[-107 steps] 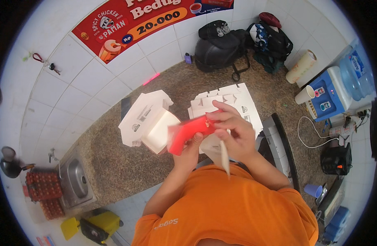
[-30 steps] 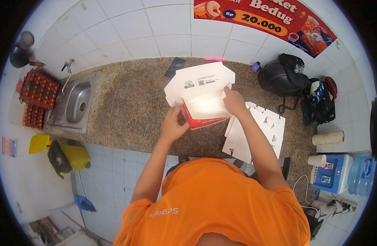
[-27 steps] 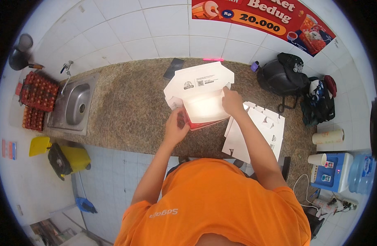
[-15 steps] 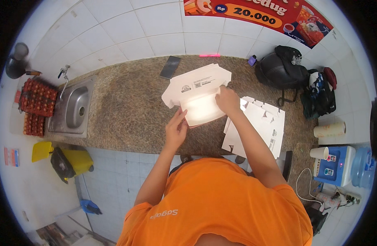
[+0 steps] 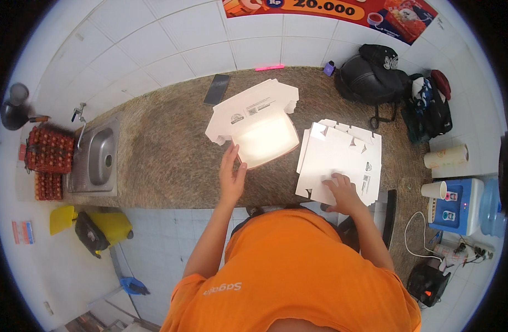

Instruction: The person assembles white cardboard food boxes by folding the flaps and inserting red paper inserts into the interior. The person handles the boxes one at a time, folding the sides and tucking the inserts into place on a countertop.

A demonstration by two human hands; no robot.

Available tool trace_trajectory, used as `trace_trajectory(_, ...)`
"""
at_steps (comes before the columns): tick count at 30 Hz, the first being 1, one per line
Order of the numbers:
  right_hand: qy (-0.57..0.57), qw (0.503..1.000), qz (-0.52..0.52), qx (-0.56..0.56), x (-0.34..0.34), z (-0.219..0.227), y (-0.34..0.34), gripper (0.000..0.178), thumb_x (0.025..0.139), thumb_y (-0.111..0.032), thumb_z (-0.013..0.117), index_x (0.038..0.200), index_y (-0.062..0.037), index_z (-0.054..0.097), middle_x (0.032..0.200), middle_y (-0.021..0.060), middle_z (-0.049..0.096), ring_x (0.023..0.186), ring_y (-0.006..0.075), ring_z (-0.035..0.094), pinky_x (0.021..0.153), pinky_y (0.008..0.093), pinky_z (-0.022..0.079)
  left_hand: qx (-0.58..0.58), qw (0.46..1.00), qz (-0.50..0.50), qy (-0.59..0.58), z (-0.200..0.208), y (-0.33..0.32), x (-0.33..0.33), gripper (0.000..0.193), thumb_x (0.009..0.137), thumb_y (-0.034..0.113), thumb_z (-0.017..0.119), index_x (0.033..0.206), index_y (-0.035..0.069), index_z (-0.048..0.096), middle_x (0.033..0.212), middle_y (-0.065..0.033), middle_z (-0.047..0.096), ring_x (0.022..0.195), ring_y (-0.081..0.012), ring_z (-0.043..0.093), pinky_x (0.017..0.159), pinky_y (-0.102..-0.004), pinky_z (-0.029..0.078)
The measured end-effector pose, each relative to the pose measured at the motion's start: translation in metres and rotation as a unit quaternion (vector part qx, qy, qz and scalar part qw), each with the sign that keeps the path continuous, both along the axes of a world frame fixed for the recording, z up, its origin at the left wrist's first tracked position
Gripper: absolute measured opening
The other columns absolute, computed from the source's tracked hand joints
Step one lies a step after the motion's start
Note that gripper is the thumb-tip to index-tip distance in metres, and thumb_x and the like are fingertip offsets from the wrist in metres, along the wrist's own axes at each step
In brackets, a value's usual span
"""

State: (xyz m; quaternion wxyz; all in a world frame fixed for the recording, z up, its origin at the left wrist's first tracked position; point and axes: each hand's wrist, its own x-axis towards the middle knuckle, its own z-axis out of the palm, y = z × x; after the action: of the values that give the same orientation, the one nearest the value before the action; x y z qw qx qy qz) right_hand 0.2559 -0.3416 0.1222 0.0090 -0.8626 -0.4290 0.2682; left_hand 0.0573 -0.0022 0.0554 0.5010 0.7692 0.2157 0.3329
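A white paper food box [image 5: 265,141] stands on the counter with its printed lid [image 5: 253,108] tilted up at the back. Its tray walls are raised, and the inside looks bare. My left hand [image 5: 230,176] grips the near left corner of the tray, fingers along the side and thumb at the front. To the right lies a loose stack of flat, unfolded box blanks [image 5: 337,149], with cut-out tabs along the edges. My right hand [image 5: 344,193] rests on the near part of this stack, open, its fingers apart.
A phone [image 5: 216,89], a pink marker [image 5: 270,68] and a small purple bottle [image 5: 329,68] lie along the back. Black bags [image 5: 370,80] stand back right. A water dispenser [image 5: 458,205] is on the right; a sink [image 5: 102,160] and egg trays [image 5: 49,149] are at left.
My right hand has left the box's right side and come down to the flat blanks. The tray's right wall now stands up. My left hand stays at the near left corner.
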Motion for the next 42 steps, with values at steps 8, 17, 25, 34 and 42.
trace_trajectory(8,0.167,0.967,0.001,0.193,0.06,-0.05,-0.04,0.035,0.076,-0.026,0.092,0.107,-0.0161,0.08,0.14,0.0079,0.064,0.14,0.036,0.048,0.117,0.0541,0.039,0.186,0.977,-0.105,0.026,0.044,-0.06,0.023,0.047,0.092,0.018,0.077,0.134,0.002,0.063,0.136,-0.0215,0.063,0.126,-0.037,0.062,0.11,-0.0465,0.047)
trace_trajectory(17,-0.337,0.906,0.018,0.254,-0.013,0.143,0.01,0.017,0.086,-0.022,0.078,0.101,-0.0144,0.076,0.12,0.002,0.072,0.133,0.0259,0.058,0.121,0.0654,0.027,0.169,0.872,-0.422,0.181,0.1,-0.145,0.133,0.035,0.092,0.019,0.076,0.124,0.006,0.073,0.11,-0.0182,0.076,0.097,-0.0365,0.073,0.085,-0.0458,0.058)
trace_trajectory(25,-0.161,0.871,0.054,0.461,-0.045,0.097,-0.005,0.063,0.097,-0.04,0.072,0.147,-0.0054,0.054,0.145,0.0189,0.063,0.139,0.0461,0.053,0.121,0.0668,0.029,-0.637,0.711,-0.294,-0.035,0.149,-0.171,0.133,0.029,0.112,0.014,0.058,0.139,0.006,0.062,0.131,-0.0076,0.071,0.117,-0.018,0.07,0.099,-0.0375,0.06)
trace_trajectory(34,-0.233,0.845,-0.084,0.474,-0.044,0.099,0.0,0.05,0.107,-0.03,0.057,0.149,-0.0021,0.061,0.144,0.0221,0.061,0.126,0.0405,0.058,0.107,0.0535,0.038,-0.667,0.654,-0.35,-0.07,0.125,-0.182,0.131,0.026,0.111,0.017,0.061,0.134,0.005,0.065,0.127,-0.0094,0.071,0.114,-0.0221,0.072,0.094,-0.0398,0.064)
trace_trajectory(42,-0.269,0.845,-0.21,0.412,-0.04,0.079,0.009,0.057,0.102,-0.024,0.064,0.155,-0.0055,0.055,0.155,0.0256,0.05,0.139,0.0444,0.048,0.114,0.0545,0.034,-0.68,0.622,-0.375,-0.097,0.109,-0.197,0.121,0.031,0.112,0.014,0.056,0.142,0.006,0.06,0.132,-0.0086,0.07,0.117,-0.0191,0.071,0.1,-0.0376,0.058)
